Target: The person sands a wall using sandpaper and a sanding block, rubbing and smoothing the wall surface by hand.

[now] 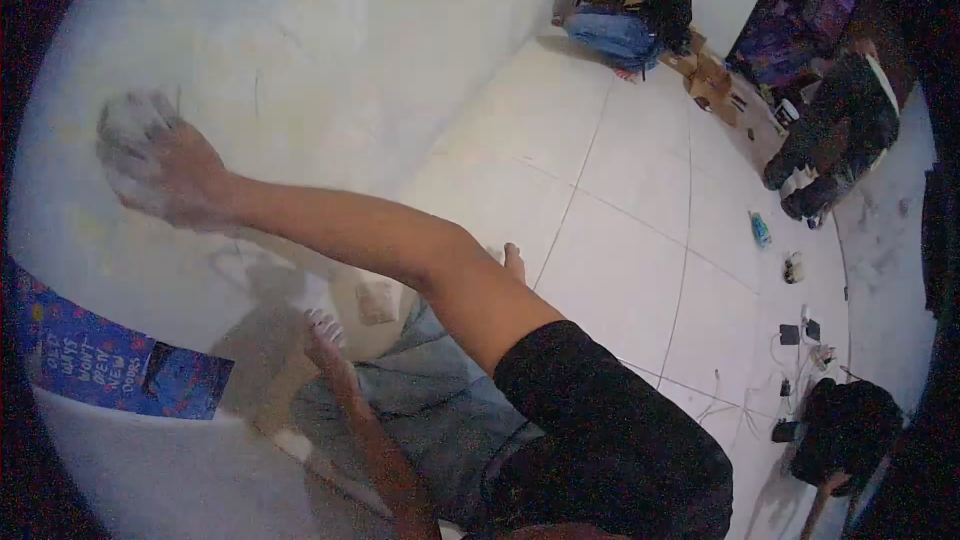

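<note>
My right hand [160, 162], coated in whitish dust, is against the pale wall [330, 50] at the upper left. Its fingers are bent and pressed together, and whatever lies under them is hidden. Lower down, my left hand [325, 335] is near the same wall, with pale, dusty fingers curled close together. What it holds, if anything, is too small to tell. A small beige rectangular piece [377, 302] shows just right of my left hand. My right arm stretches across the view from a black sleeve.
A blue poster with lettering [120, 360] is at the lower left. White floor tiles [620, 250] spread rightward. Cables, adapters [785, 431] and a black bag-like item [845, 430] lie at the right. People sit at the top and upper right, near cardboard [710, 85].
</note>
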Tool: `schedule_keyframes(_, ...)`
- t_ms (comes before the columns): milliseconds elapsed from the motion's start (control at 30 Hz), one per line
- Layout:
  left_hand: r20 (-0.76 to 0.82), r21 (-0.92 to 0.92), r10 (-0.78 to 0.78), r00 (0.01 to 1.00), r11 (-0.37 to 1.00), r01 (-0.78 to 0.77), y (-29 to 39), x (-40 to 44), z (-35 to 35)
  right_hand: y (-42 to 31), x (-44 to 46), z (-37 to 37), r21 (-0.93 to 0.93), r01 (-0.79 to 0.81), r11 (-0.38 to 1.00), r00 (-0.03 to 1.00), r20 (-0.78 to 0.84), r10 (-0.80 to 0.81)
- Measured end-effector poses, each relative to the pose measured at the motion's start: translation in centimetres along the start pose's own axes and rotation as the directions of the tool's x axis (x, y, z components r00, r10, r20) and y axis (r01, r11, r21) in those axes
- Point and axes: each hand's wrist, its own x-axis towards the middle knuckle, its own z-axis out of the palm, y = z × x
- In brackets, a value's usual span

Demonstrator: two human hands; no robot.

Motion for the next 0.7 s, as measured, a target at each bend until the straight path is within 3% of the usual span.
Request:
schedule_keyframes(33,-0.004,0.001,-0.004,1.000,1.000,0.004,-1.2,0.9,-0.4,0.8,2.0,-0.5,0.235,-0.192,0.953,0.981,0.044,0.186)
schedule_keyframes(100,0.009,-0.168,0.085,0.996,0.982,-0.082,-3.2,2.4,-1.1,2.2,3.4,-0.8,0.446,-0.377,0.812,0.925,0.136,0.355)
schedule_keyframes(200,0.087,-0.073,0.113,0.990,0.992,-0.107,-2.1,1.7,-2.0,2.5,3.7,-1.2,0.191,-0.343,0.920,0.929,-0.078,0.363)
schedule_keyframes(267,0.106,-0.065,0.160,0.981,0.986,-0.153,-3.4,1.9,-2.1,1.8,0.9,-1.0,0.049,-0.367,0.929,0.921,-0.120,0.370)
schedule_keyframes(300,0.126,-0.053,0.211,0.969,0.977,-0.206,-4.0,2.2,-2.2,1.3,-0.6,-0.8,0.047,-0.366,0.929,0.922,-0.117,0.369)
schedule_keyframes(367,0.104,-0.030,0.141,0.985,0.990,-0.139,-2.2,1.9,-0.9,0.3,-3.1,-0.6,-0.024,-0.225,0.974,0.963,0.144,0.226)
schedule_keyframes(400,0.076,0.000,0.068,0.995,0.998,-0.069,-1.9,2.0,-0.6,-0.4,-3.2,-0.6,-0.026,-0.225,0.974,0.963,0.145,0.226)
schedule_keyframes(467,0.079,-0.010,0.064,0.995,0.998,-0.063,-1.9,1.9,-0.6,-1.4,-2.8,-0.4,0.219,-0.095,0.971,0.988,0.142,0.065)
schedule_keyframes(567,0.069,-0.030,0.079,0.994,0.997,-0.077,-2.8,3.0,-1.2,-1.6,0.6,0.7,0.285,-0.045,0.958,0.998,0.057,0.030)
schedule_keyframes(700,0.042,-0.054,0.103,0.994,0.993,-0.100,-5.2,4.9,-2.4,0.9,5.0,-0.7,0.336,-0.133,0.933,0.988,0.115,0.100)
